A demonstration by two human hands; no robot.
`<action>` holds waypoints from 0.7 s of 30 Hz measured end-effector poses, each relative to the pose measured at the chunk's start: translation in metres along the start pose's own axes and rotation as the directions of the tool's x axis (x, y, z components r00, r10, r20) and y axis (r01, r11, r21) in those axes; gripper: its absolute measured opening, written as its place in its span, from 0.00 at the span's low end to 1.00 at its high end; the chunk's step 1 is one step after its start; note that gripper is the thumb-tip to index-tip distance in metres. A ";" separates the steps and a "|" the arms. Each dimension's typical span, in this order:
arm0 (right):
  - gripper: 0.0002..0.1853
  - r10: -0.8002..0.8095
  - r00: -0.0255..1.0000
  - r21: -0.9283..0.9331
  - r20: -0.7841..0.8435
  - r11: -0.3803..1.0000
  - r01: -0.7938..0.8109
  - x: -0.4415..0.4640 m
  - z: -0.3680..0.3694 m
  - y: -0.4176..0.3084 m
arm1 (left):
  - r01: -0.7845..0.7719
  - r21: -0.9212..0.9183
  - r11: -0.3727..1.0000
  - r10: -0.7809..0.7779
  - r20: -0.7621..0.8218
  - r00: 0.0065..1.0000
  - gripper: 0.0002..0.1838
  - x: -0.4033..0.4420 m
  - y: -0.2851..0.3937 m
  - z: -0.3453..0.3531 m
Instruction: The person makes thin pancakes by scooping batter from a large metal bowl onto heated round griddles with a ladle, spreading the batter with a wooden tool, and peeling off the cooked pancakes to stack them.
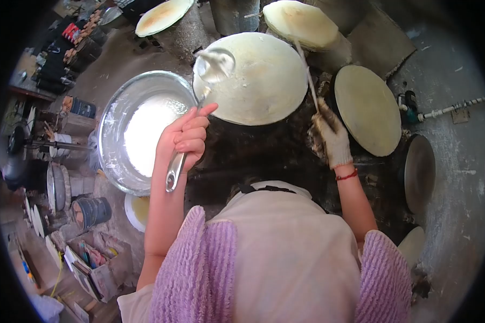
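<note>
Only the head view to go on from my end, so here goes. My left hand (187,135) is wrapped around the handle of a ladle (173,171), index finger poking out, with the ladle's bowl over the left side of a big pale middle round (261,81). Can't tell if it's actually touching. I'd guess the long handle is there to keep fingers away from the surface. My right hand (333,141), in a pale glove with dark smudges, is closed around the near end of a thin stick (310,81); its far end overlaps a far right round (302,24), contact unclear. The glove probably guards against heat or soot.

A metal basin (113,134) sits just left of the middle round, most likely so the ladle doesn't have far to travel. What's inside is white, but the glare hides the detail.

Counts: one ladle, one stick, one basin, one glove. Four big pale rounds: middle, far right, a browned far left round (164,16), and a yellowish right round (368,110). Near that last one there's one dark disc (419,173), plus part of another pale thing (413,246) I can't identify. Also one red bracelet (346,175) on the gloved wrist.
</note>
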State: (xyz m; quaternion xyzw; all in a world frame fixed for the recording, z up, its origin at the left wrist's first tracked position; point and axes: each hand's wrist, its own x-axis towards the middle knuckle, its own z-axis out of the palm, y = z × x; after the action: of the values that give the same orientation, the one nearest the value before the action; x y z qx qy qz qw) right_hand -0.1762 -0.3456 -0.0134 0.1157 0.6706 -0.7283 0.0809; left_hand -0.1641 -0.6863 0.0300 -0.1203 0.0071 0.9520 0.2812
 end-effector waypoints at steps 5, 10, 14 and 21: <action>0.23 0.159 0.987 -0.483 0.003 0.865 -0.138 -0.008 -0.025 0.066 | 0.022 -0.388 0.921 0.008 0.076 0.997 0.28 -0.035 -0.022 -0.022; 0.18 0.101 0.963 -0.733 0.249 0.670 0.119 0.024 0.025 0.051 | -0.222 -0.320 0.921 0.206 -0.083 0.975 0.26 -0.087 -0.040 -0.030; 0.18 -0.137 0.904 -0.701 0.405 0.589 0.403 0.045 0.061 0.092 | -0.355 -0.337 0.872 0.318 -0.160 0.934 0.27 -0.119 -0.021 -0.034; 0.22 -0.036 0.980 -0.336 -0.194 0.941 -0.031 -0.083 0.057 0.112 | -0.343 0.476 0.810 0.428 -0.081 0.900 0.25 -0.136 0.061 -0.065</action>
State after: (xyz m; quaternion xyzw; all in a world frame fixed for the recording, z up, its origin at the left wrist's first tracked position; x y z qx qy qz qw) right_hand -0.0694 -0.4149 -0.0931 0.1708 0.7901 -0.5878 0.0317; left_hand -0.0717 -0.8157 -0.0045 -0.1355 0.2775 0.9459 0.0996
